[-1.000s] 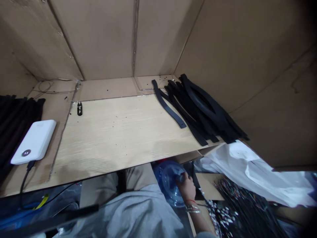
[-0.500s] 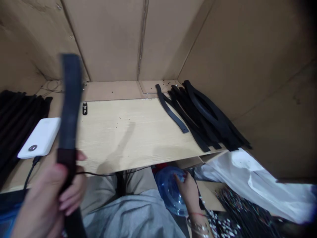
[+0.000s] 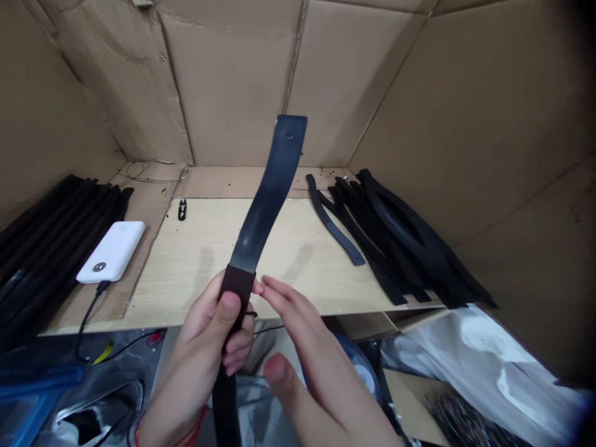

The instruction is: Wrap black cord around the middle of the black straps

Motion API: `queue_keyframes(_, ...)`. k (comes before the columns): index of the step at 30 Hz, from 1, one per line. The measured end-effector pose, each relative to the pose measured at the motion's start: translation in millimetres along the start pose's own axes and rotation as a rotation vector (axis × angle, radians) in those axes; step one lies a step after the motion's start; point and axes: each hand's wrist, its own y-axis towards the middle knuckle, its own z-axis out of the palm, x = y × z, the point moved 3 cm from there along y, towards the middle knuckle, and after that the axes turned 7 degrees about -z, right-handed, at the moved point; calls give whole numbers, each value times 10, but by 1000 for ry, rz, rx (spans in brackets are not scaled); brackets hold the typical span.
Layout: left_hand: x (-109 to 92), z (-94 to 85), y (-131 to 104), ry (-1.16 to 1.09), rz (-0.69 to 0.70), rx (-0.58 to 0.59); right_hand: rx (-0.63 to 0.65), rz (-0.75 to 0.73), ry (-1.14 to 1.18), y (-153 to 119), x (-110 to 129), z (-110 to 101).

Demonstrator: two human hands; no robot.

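Observation:
My left hand (image 3: 200,341) is wrapped round a long, flat black strap (image 3: 267,198) held up in front of me. The strap has a small hole near its top end and curves slightly. A dark brown sleeve (image 3: 239,282) surrounds it where my thumb presses. Just to the right, my right hand (image 3: 311,347) has its fingers stretched out and its thumb apart. Its fingertips are close to the sleeve's edge; whether they touch it I cannot tell. A small dark bit sticks out by my left fingers, too small to name.
More black straps (image 3: 386,236) lie at the right of the table (image 3: 195,261), and a dark pile (image 3: 60,217) lies at the left. A white power bank (image 3: 112,251) with a cable and small thread snips (image 3: 182,210) are on the left. Cardboard walls (image 3: 237,81) enclose the table.
My left hand has moved right with the strap, from the left side to the middle. My right hand has left the blue plastic container below the table and come up beside the strap.

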Motion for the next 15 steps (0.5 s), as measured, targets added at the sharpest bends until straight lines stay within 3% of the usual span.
queue_keyframes(4, 141, -13, 16, -7, 31, -124, -9, 62, 262, 181, -38, 203)
queue_keyframes(10, 242, -215, 86, 89, 28, -251, -13, 138, 501, 257, -224, 527)
queue_keyframes(15, 198, -251, 74, -2, 29, -191, -157, 180, 831, 295, -254, 654)
